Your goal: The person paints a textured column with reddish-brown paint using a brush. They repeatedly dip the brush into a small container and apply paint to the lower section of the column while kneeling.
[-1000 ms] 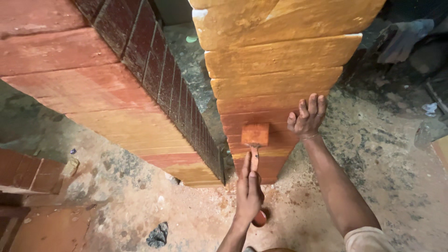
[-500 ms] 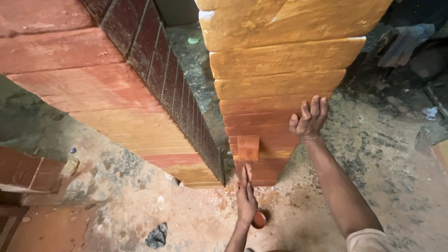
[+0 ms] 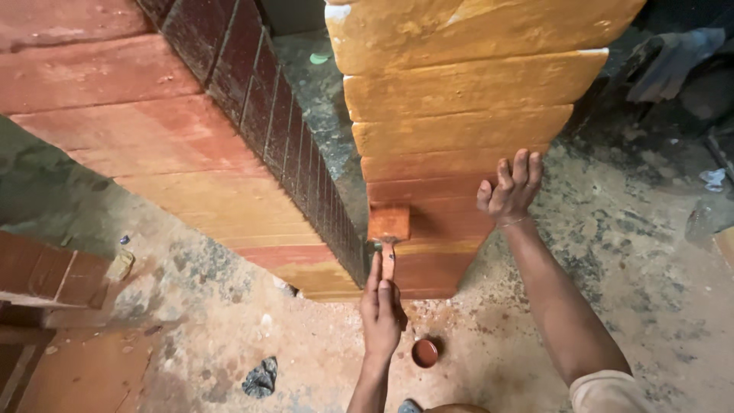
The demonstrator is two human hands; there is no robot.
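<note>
Down at the foot of the stacked planks, the left hand [image 3: 381, 312] is closed around the handle of a flat paintbrush [image 3: 388, 227], fingers together along the shaft, and the brush head lies flat against the face of the plank stack [image 3: 459, 130], on one of the lower boards. That part of the stack is stained reddish-brown, while the boards above it are yellow-orange. The right hand [image 3: 511, 186] rests with fingers spread and slightly curled against the same stack, just to the right of the brush head and touching the red-stained boards; it grips nothing. On the floor [image 3: 642, 252], just right of the left wrist, stands a small round bowl [image 3: 425, 352] holding dark red stain. To the left, a second run of boards [image 3: 138, 145] shows the same red and yellow bands, with a dark slatted panel [image 3: 283, 130] between the two. A crumpled dark scrap [image 3: 261, 378] lies on the speckled floor, lower left of the hand.
</note>
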